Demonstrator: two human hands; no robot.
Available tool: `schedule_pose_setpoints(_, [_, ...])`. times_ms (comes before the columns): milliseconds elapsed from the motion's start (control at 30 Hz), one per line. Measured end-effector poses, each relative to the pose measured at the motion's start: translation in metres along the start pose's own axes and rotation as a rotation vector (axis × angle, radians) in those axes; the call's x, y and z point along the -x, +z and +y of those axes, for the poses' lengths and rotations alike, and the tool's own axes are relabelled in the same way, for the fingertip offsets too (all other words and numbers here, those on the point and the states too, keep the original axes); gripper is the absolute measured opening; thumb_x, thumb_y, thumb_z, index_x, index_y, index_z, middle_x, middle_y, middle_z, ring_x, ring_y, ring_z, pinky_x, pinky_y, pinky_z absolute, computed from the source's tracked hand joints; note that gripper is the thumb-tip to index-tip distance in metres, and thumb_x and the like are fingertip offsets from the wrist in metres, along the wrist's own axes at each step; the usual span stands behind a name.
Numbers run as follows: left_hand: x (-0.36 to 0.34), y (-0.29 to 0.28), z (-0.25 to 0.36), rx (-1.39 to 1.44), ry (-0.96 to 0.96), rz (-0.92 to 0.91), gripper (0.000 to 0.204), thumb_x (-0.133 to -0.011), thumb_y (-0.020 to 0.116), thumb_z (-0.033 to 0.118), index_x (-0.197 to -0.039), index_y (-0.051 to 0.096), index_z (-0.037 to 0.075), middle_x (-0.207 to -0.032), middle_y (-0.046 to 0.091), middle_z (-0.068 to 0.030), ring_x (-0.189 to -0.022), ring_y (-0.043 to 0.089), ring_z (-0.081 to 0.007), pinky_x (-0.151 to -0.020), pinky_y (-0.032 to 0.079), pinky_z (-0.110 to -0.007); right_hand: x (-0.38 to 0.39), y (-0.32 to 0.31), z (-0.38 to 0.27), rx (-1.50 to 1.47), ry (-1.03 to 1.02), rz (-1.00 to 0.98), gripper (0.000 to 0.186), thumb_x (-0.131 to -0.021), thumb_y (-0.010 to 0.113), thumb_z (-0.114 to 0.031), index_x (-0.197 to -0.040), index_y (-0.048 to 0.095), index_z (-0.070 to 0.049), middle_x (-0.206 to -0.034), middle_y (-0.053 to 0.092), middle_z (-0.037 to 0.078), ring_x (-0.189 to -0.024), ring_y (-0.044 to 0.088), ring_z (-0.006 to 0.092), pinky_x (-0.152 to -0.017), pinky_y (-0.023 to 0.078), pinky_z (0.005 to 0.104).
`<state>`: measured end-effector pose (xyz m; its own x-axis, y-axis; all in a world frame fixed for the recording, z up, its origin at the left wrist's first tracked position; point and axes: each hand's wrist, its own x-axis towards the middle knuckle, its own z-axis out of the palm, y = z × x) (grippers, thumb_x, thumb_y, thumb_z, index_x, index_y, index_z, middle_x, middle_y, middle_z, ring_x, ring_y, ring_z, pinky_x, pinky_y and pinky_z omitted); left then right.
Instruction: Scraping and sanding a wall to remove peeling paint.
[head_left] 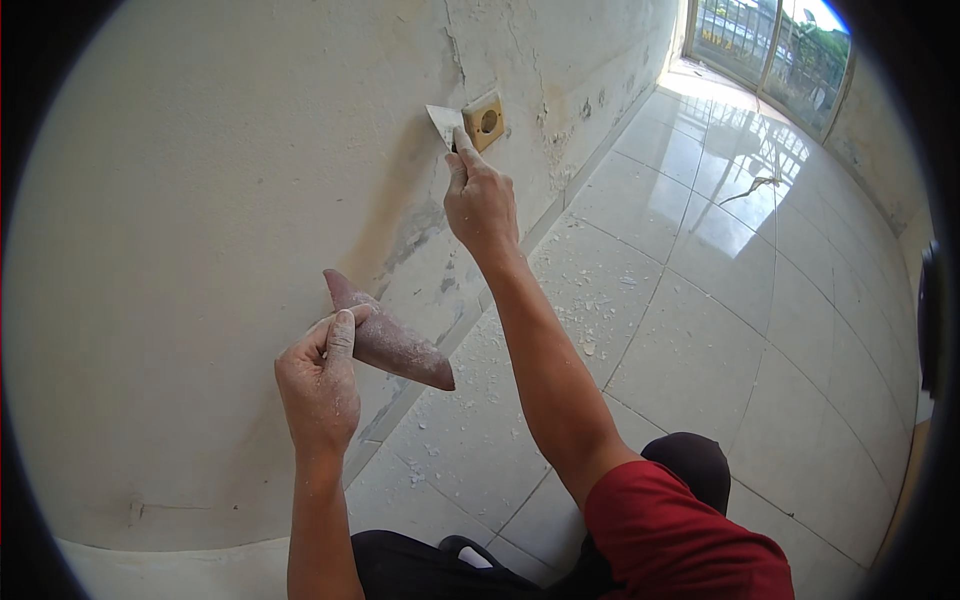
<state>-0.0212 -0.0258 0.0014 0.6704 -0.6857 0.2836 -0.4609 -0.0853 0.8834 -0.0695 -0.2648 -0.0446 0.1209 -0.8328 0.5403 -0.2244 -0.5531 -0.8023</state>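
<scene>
My right hand (482, 200) is closed round the handle of a putty knife (444, 124), its index finger stretched along the tool. The metal blade lies against the wall (230, 200), just left of a yellowed socket plate (487, 122) with a round opening. Lower and to the left, my dusty left hand (325, 375) pinches a folded sheet of brown sandpaper (395, 345) between thumb and fingers. White dust covers parts of the sandpaper, which is held in front of the wall.
Paint flakes (590, 300) are scattered over the glossy tiled floor (690, 340) along the skirting. Peeling, cracked paint (550, 135) shows right of the socket. A thin dry twig-like piece (755, 187) lies farther off, before a glass door (770, 50). My bent knee (690, 465) is below.
</scene>
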Motion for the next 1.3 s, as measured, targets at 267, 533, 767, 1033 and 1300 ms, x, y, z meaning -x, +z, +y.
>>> schedule_pose_setpoints(267, [0.004, 0.010, 0.001, -0.016, -0.002, -0.027, 0.031, -0.104, 0.053, 0.020, -0.107, 0.074, -0.004, -0.093, 0.074, -0.0104, -0.086, 0.064, -0.0120, -0.087, 0.050, -0.029, -0.037, -0.018, -0.010, -0.103, 0.166, -0.016, 0.039, -0.101, 0.047, -0.021, -0.137, 0.057, -0.008, -0.099, 0.067, 0.029, -0.094, 0.066, 0.0455, -0.085, 0.051, 0.0474])
schedule_pose_setpoints(533, [0.002, 0.010, -0.004, 0.001, -0.021, -0.036, 0.031, -0.103, 0.054, 0.019, -0.107, 0.073, -0.004, -0.093, 0.075, -0.0098, -0.087, 0.064, -0.0121, -0.087, 0.050, -0.029, -0.055, -0.018, -0.007, -0.065, 0.162, 0.036, 0.040, -0.099, 0.049, -0.024, -0.134, 0.059, -0.007, -0.113, 0.065, 0.028, -0.106, 0.062, 0.0460, -0.094, 0.047, 0.0458])
schedule_pose_setpoints(767, [-0.002, 0.009, -0.002, 0.028, -0.022, -0.023, 0.031, -0.103, 0.054, 0.019, -0.106, 0.073, -0.005, -0.090, 0.074, -0.0094, -0.085, 0.063, -0.0111, -0.085, 0.050, -0.028, -0.054, -0.015, 0.008, 0.062, 0.093, 0.027, 0.038, -0.099, 0.050, -0.023, -0.132, 0.061, -0.008, -0.106, 0.067, 0.027, -0.099, 0.064, 0.0453, -0.089, 0.049, 0.0463])
schedule_pose_setpoints(1033, [0.000, 0.009, -0.001, -0.001, -0.015, -0.026, 0.031, -0.103, 0.054, 0.019, -0.105, 0.073, -0.006, -0.093, 0.073, -0.0093, -0.087, 0.064, -0.0120, -0.086, 0.052, -0.029, -0.052, -0.021, 0.006, 0.055, 0.009, -0.002, 0.038, -0.098, 0.052, -0.027, -0.132, 0.062, -0.013, -0.105, 0.067, 0.026, -0.099, 0.065, 0.0440, -0.088, 0.050, 0.0463])
schedule_pose_setpoints(1300, [0.001, 0.009, 0.015, -0.059, 0.095, -0.014, 0.017, -0.095, 0.064, 0.007, -0.105, 0.072, -0.004, -0.101, 0.069, -0.0104, -0.089, 0.063, -0.0133, -0.082, 0.050, -0.027, -0.131, -0.041, 0.026, 0.018, -0.122, 0.032, 0.039, -0.099, 0.052, -0.024, -0.135, 0.060, -0.012, -0.099, 0.069, 0.025, -0.091, 0.069, 0.0374, -0.081, 0.052, 0.0439])
